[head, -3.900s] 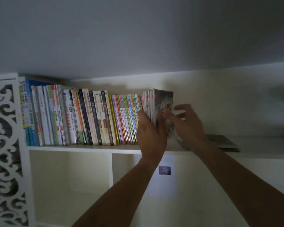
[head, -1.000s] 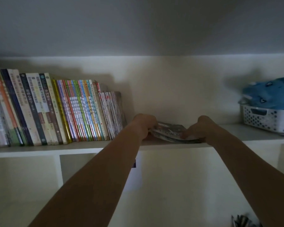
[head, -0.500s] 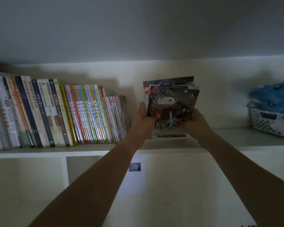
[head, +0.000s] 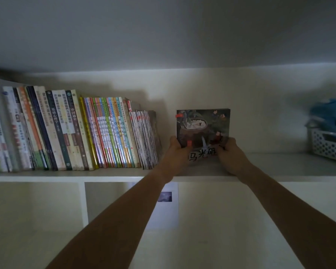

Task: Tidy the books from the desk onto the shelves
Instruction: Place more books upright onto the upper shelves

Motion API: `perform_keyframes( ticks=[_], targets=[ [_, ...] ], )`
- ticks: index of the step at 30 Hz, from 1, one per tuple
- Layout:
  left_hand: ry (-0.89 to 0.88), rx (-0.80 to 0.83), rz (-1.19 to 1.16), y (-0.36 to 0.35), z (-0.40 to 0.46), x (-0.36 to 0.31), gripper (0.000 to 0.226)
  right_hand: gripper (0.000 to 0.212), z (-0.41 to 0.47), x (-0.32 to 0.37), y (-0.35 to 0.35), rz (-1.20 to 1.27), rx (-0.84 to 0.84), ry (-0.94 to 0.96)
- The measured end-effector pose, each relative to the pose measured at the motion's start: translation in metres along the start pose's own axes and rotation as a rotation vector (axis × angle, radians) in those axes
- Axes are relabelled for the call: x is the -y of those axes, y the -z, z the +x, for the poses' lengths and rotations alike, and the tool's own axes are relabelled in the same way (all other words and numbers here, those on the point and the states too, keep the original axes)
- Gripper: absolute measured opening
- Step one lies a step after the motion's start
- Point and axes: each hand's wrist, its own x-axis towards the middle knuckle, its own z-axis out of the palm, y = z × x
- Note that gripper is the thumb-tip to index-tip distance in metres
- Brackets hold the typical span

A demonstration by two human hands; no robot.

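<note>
A thin stack of picture books [head: 203, 129] stands upright on the top shelf [head: 279, 167], its dark illustrated cover facing me. My left hand [head: 176, 152] grips its lower left edge and my right hand [head: 231, 154] grips its lower right edge. A gap separates the stack from the long row of upright books [head: 76, 133] on the shelf's left part. The rightmost books of that row are thin and lean slightly.
A white perforated basket [head: 328, 144] with a blue soft toy [head: 332, 115] sits at the shelf's right end. Below the shelf are open white compartments split by a divider [head: 83, 202]. A sheet of paper with a small picture [head: 166, 204] hangs on the back wall.
The stack lay flat on the shelf a second ago. Both hands lifted it upright, and now its books are squared together with the bottom edge resting on the shelf.
</note>
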Motion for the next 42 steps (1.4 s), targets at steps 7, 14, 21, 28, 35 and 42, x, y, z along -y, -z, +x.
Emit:
perform_keyframes(
  ticks=[7,14,21,28,35,42],
  targets=[
    [-0.05,0.036,0.312,0.015,-0.029,-0.016,0.034,0.042,-0.004,0.002,0.002,-0.137,-0.115,0.02],
    [-0.511,-0.23,0.706,0.009,-0.068,-0.018,0.009,0.064,-0.049,0.052,-0.033,0.12,-0.069,0.307],
    [-0.736,-0.207,0.883,0.046,-0.083,-0.018,0.024,0.045,-0.04,0.073,-0.063,0.252,0.196,0.214],
    [-0.839,-0.426,0.85,0.101,-0.083,0.0,0.018,0.037,-0.036,0.082,-0.098,0.205,0.245,0.322],
    [-0.603,-0.381,0.525,0.142,-0.061,-0.035,0.058,0.069,-0.022,0.083,-0.089,0.294,0.436,0.263],
    [-0.419,-0.017,0.597,0.182,-0.039,-0.072,0.063,0.058,-0.012,0.082,-0.1,0.33,0.387,0.232]
  ],
)
